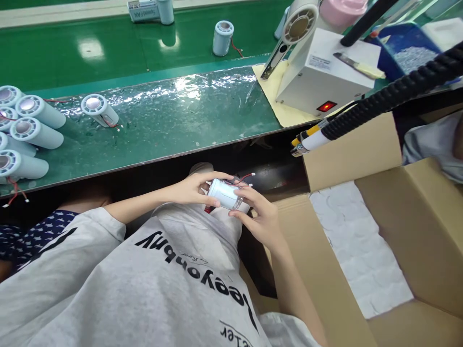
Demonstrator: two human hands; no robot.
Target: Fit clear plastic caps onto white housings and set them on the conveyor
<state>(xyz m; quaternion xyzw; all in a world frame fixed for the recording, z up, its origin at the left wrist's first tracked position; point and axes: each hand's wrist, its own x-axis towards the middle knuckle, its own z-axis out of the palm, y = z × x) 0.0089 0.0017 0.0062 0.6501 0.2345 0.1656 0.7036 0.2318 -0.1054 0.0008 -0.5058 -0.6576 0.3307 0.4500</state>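
A light blue cylinder (223,193) with thin red wires lies on its side between my two hands, above my lap. My left hand (197,188) is closed round its left end, thumb on the near side. My right hand (258,212) grips the right end with thumb and fingers. The wires with small white plugs stick out past its far side. On the green bench (173,125), one similar cylinder (99,110) stands tilted in view, and several more (38,132) lie grouped at the far left.
A white box-shaped device (325,72) with a lit red switch sits at the back right, a knife (358,65) on top. A black ribbed hose (390,94) crosses the right side. An open cardboard box (401,231) is at my right. Another cylinder (223,38) stands on the green belt (108,29).
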